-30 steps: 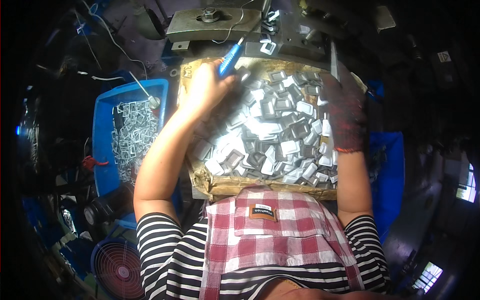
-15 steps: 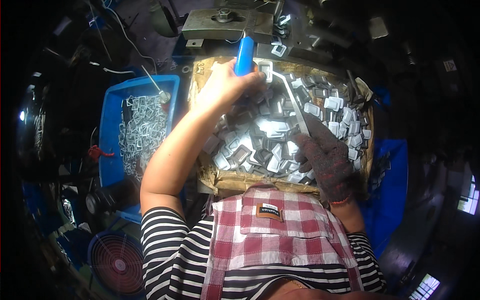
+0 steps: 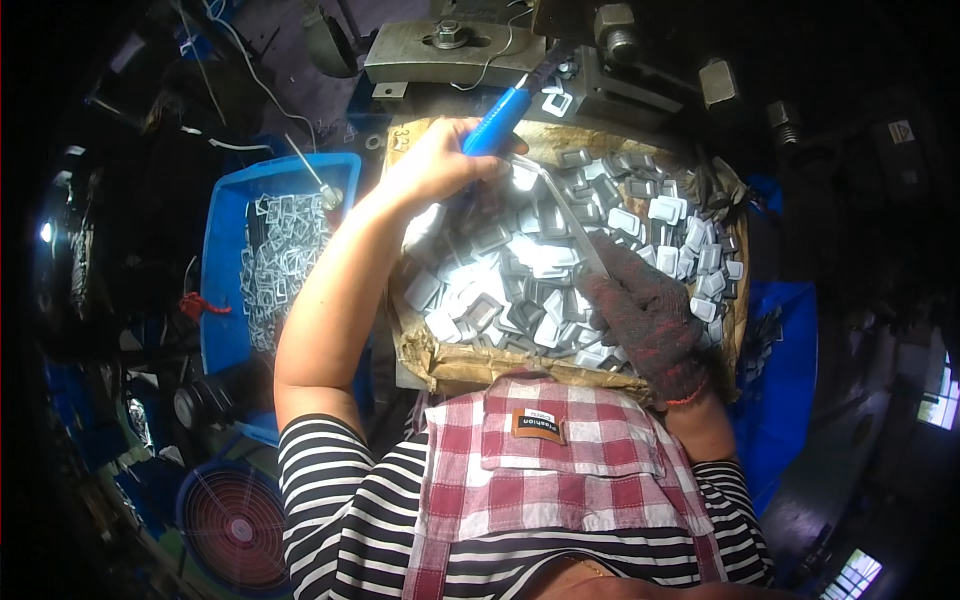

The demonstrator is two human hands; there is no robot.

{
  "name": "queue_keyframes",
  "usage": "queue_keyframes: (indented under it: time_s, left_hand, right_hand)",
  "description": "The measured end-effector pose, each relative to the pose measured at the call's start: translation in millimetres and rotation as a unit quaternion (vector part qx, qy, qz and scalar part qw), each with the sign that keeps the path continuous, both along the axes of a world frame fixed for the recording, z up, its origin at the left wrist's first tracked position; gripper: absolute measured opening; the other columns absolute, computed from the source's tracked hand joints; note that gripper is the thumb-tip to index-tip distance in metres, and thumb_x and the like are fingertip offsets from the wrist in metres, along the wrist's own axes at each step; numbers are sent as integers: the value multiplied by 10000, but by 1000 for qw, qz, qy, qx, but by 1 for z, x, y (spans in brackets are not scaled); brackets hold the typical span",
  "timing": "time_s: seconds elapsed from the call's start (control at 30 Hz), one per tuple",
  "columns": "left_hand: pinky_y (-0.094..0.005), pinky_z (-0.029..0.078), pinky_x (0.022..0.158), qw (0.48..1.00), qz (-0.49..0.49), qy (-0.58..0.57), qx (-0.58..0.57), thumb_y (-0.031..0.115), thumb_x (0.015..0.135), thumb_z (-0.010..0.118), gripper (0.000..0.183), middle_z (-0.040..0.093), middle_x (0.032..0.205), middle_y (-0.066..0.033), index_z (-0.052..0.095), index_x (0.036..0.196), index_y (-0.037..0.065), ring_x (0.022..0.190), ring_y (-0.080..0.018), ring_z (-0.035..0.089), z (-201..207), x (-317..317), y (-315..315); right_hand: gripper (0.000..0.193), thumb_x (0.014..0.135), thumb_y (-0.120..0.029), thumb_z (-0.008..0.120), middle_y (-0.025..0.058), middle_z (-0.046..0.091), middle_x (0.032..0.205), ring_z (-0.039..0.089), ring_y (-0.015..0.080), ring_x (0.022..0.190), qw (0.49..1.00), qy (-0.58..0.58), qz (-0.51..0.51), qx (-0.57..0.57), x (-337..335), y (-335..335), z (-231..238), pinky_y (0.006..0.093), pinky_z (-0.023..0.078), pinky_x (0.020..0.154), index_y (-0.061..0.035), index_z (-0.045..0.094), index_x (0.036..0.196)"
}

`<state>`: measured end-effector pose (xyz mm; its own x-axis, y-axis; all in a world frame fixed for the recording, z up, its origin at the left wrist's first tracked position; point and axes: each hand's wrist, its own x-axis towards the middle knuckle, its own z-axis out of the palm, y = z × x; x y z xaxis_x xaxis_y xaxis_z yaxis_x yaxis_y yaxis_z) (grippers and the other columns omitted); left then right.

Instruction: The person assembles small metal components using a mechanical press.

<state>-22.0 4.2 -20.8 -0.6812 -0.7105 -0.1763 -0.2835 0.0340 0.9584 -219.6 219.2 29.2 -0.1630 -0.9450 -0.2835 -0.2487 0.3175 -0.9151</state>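
My bare left hand is closed around a blue-handled tool with a thin metal tip, which slants up and to the right. My right hand, in a dark knitted glove, grips long metal tweezers. Their tips meet a small bright rectangular metal piece just under my left fingers; glare and the fingers hide how it is held. Below both hands spreads a heap of small grey tray-shaped metal pieces on a brown paper-lined board.
A blue bin with thin rectangular metal frames stands at the left. Beyond the board sits a steel clamp block with a bolt, beside dark machinery. Another blue container is at the right, and a round fan lower left.
The blue-handled tool has tilted from nearly upright toward the right. The tweezers and the metal piece at their tips have moved slightly down and left, under my left hand.
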Motion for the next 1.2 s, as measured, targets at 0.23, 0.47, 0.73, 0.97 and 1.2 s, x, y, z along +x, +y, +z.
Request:
queue_keyframes:
  time_s: [0.23, 0.47, 0.73, 0.97, 1.2]
  left_hand:
    - [-455, 545, 735, 874, -6, -297, -385, 345, 927, 653, 332, 703, 871, -191, 658, 1081, 52, 845, -355, 696, 36, -38, -38]
    - [-438, 582, 734, 820, -14, -347, -454, 190, 885, 606, 200, 721, 871, -189, 715, 936, 30, 830, -348, 722, 74, -86, -57]
    - [-443, 541, 787, 926, 8, -229, -300, 265, 818, 765, 318, 698, 928, -191, 690, 1034, 44, 872, -339, 702, 24, -38, -30]
    - [-397, 529, 822, 949, -4, -169, -265, 212, 778, 795, 330, 672, 1005, -162, 703, 1036, 28, 909, -388, 663, 2, -31, 2]
    - [-302, 537, 690, 978, 182, -51, -88, 167, 840, 787, 374, 698, 868, -72, 596, 1107, -13, 756, -134, 664, -19, -9, -6]
  right_hand:
    - [420, 934, -170, 632, 43, 654, 830, 573, 71, 613, 984, 49, -164, -46, -22, -8, 16, 226, 502, 540, -59, 584, 1337]
    - [420, 920, -148, 621, 28, 623, 803, 582, 63, 603, 966, 70, -223, -109, -30, -55, 14, 217, 501, 490, -119, 596, 1338]
    - [343, 917, -186, 637, 32, 647, 860, 586, 77, 624, 970, 123, -173, -118, -38, -91, -14, 241, 492, 535, -86, 645, 1246]
    - [363, 928, -216, 631, 24, 641, 814, 598, 80, 660, 858, 366, -122, -340, -61, -89, -32, 236, 485, 544, -116, 632, 1278]
    - [460, 928, -200, 615, 25, 662, 878, 567, 61, 658, 981, 94, -164, -39, -18, -22, 25, 209, 483, 554, -109, 573, 1377]
